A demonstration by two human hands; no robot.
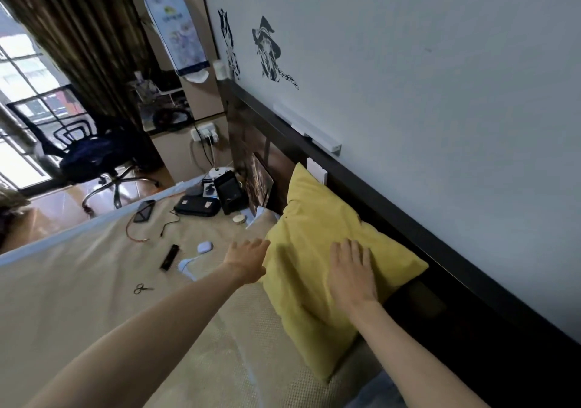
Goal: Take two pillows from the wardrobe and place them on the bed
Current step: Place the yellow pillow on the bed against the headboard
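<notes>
A yellow pillow [314, 219] lies on the beige bed [78, 282], leaning against the dark headboard [393, 219] under the white wall. My right hand [352, 269] rests flat on the pillow's middle, fingers spread, gripping nothing. My left hand [246, 258] is open at the pillow's left edge, fingertips touching or just short of the fabric. Only one pillow is visible. The wardrobe is out of view.
Small things litter the far part of the bed: a phone [144, 211], a black case [196, 205], cables, a dark stick, scissors [142, 288], a white earbud case [204, 246]. An office chair [94, 153] stands by the window beyond the bed.
</notes>
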